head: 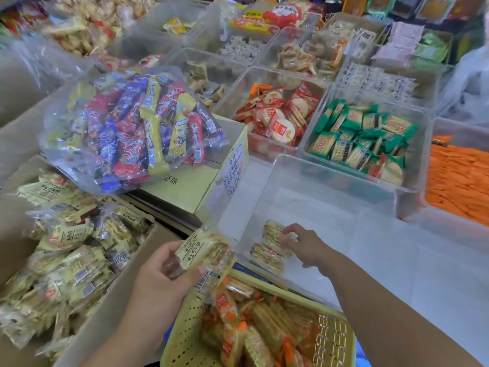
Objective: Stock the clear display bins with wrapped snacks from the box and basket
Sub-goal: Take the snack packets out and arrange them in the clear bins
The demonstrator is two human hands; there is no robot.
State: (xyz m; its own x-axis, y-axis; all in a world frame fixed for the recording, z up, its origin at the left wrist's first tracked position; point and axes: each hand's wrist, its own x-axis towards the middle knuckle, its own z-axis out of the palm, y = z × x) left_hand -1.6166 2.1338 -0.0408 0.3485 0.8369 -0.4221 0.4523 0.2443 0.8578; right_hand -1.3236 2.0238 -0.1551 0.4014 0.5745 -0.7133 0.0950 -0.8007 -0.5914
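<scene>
Head view: left hand (164, 276) grips a wrapped snack pack (205, 249) above the box (116, 308) edge, evidently queued for placing, while right hand (304, 245), fingers curled, pinches the row of packs (270, 250) inside the near-empty clear bin (330, 181), apparently squaring it.

The bin (330, 178) is gleaming as clear, smooth, glossy plastic; the box (111, 300) is showing plain matt cardboard; the basket (185, 337) is looking like perforated plastic with a slight sheen; the pack (203, 250) and the packs (267, 255) are shining in crinkled glossy film; the bag (66, 165) is glinting as thin, wrinkled clear plastic; the carton (193, 186) is showing printed matt card; the green wrappers (370, 133) are catching light as glossy film
</scene>
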